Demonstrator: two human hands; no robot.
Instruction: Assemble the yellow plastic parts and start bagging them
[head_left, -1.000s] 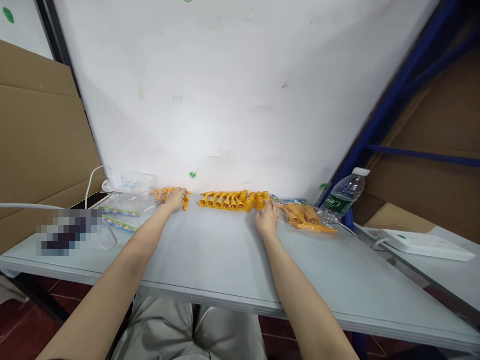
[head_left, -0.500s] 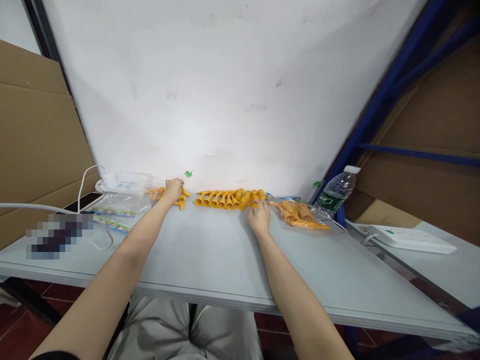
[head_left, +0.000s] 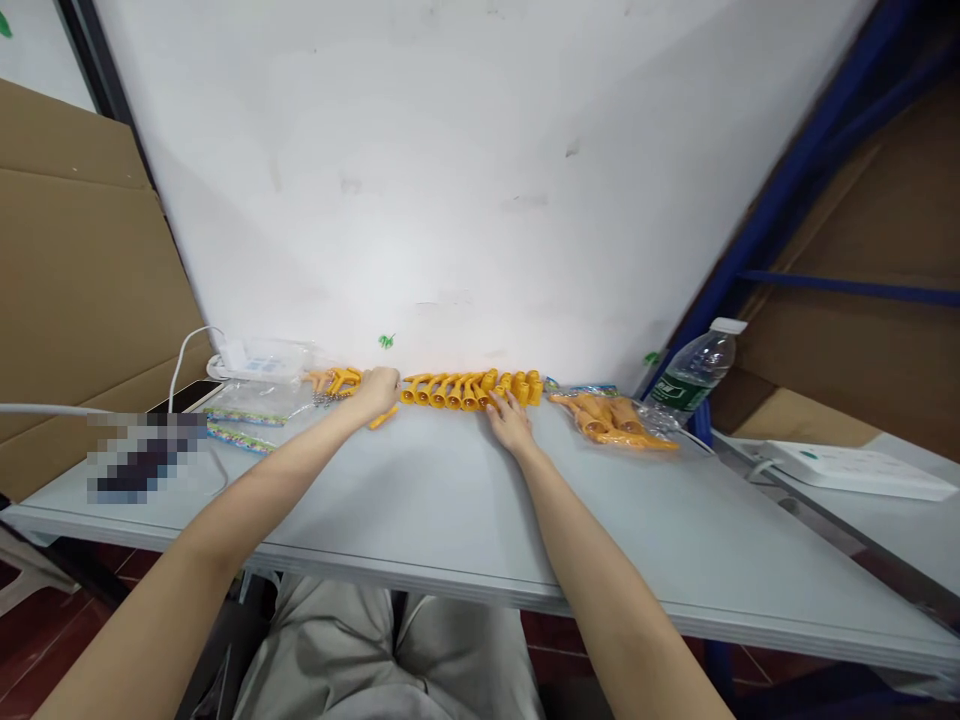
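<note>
Several orange-yellow, horn-shaped plastic pieces lie side by side in a row against the white wall, their hollow round ends facing me. At the row's left end my left hand is closed, knuckles up. A thin orange horn-shaped piece sticks out below its fingers, its rest hidden by the hand. Toward the right part of the row, my right hand rests its slightly spread fingertips on the pieces. More orange pieces are heaped just left of my left hand.
A clear bag of orange pieces lies at right, beside a water bottle. Flat plastic bags, a phone and a white cable are at left. A white power strip sits beyond the table's right edge.
My left hand has moved right, from the loose heap to the left end of the row. My right hand has shifted left onto the row's pieces. The view has turned slightly.
</note>
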